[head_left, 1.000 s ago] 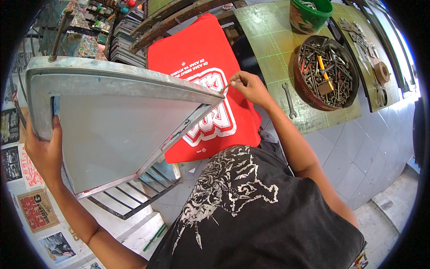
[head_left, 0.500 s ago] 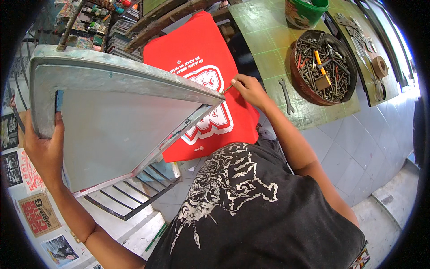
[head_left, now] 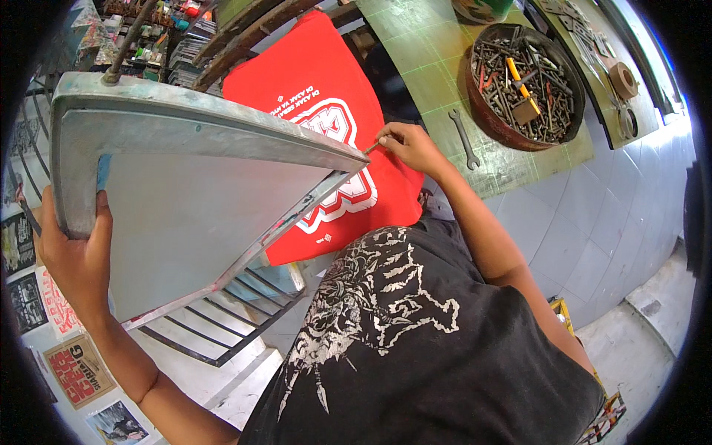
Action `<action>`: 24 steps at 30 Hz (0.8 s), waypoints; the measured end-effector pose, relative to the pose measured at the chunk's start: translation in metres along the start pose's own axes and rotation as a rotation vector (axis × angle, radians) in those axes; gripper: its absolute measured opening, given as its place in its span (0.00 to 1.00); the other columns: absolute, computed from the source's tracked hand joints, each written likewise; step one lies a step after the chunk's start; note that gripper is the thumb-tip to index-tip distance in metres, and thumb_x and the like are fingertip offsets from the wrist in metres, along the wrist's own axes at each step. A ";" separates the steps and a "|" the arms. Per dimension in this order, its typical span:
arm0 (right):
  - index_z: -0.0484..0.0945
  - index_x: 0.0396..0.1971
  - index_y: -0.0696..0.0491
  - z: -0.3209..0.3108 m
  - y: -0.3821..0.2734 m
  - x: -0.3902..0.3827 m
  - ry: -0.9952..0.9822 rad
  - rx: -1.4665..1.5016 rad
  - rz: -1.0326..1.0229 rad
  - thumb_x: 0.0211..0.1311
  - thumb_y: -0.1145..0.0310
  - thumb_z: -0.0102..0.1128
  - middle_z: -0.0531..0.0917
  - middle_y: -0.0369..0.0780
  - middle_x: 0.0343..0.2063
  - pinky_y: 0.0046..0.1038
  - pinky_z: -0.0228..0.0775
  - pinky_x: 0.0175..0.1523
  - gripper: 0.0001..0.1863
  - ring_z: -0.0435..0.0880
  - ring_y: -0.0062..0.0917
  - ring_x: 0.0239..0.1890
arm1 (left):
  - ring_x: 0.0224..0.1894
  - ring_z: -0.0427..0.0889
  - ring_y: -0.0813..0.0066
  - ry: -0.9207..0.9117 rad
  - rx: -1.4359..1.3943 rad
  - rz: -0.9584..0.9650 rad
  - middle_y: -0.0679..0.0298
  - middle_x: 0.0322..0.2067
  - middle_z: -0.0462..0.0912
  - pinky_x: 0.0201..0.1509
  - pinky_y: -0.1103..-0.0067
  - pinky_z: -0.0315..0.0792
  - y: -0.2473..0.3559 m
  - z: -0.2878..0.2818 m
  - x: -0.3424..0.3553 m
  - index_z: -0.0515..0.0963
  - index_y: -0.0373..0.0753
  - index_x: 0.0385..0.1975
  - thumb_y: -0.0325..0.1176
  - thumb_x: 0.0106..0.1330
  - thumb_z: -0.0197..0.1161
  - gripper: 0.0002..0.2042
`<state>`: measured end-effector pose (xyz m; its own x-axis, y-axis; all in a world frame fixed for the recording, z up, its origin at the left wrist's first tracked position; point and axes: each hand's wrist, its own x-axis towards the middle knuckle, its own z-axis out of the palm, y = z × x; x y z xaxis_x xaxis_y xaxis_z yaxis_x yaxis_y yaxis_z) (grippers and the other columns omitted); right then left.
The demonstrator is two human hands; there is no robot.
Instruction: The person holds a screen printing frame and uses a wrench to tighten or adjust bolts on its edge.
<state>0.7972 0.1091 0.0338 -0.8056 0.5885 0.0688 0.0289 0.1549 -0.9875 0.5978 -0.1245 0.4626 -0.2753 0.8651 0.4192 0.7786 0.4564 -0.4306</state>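
A metal-edged printing screen (head_left: 215, 119) with a pale grey mesh stands tilted on the left. My left hand (head_left: 78, 256) is closed around its left side, the thumb lying on the inner edge beside a blue strip. At the screen's right corner, my right hand (head_left: 411, 152) pinches a thin metal rod like a bolt (head_left: 373, 147) between thumb and fingers. The rod's tip meets the corner; whether it is threaded in, I cannot tell. Beneath and behind the screen lies a red cloth (head_left: 297, 67) with a white printed design, partly covered by the screen.
Right of the cloth, a green gridded table (head_left: 415, 59) bears an open-ended wrench (head_left: 465, 139) and a round tray (head_left: 512, 137) full of bolts, with a yellow-handled tool. Farther right is a board (head_left: 601, 81) with tools and tape. Black metal bars (head_left: 215, 326) run below the screen.
My view has shifted a little, so the table, tray and wrench sit higher and farther left in it. Both hands keep their holds on the screen and the rod.
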 end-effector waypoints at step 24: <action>0.78 0.26 0.59 0.005 -0.013 0.001 0.005 -0.166 0.033 0.62 0.59 0.55 0.80 0.52 0.24 0.41 0.69 0.36 0.17 0.79 0.49 0.30 | 0.38 0.81 0.65 0.036 -0.015 -0.027 0.52 0.39 0.81 0.47 0.76 0.72 0.012 -0.014 -0.022 0.72 0.31 0.50 0.32 0.56 0.68 0.22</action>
<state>0.7928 0.1037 0.0462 -0.7999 0.5989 0.0376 0.1528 0.2637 -0.9524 0.6209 -0.1409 0.4598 -0.2761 0.8446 0.4586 0.7798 0.4758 -0.4068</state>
